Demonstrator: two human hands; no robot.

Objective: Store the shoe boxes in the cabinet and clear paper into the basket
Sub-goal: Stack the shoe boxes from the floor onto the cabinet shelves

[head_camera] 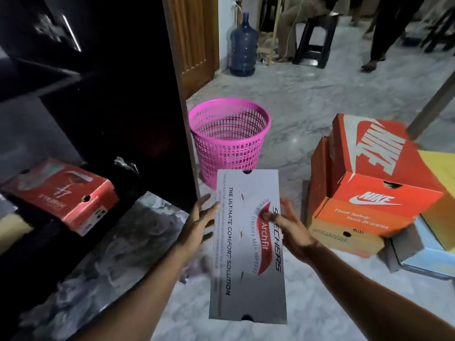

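Dim indoor light; the open cabinet sinks into near black. Motion blur smears the hands, and wide-angle distortion bends the edges.

Grey marbled floor carries pink mesh basket at centre, beside dark cabinet. Right: stack of orange shoe boxes on floor. Far: blue water jug, black stool. Left: cabinet shelf holds red shoe box.

"SKECHERS ArchFit" on white box — "NIKE" on orange boxes
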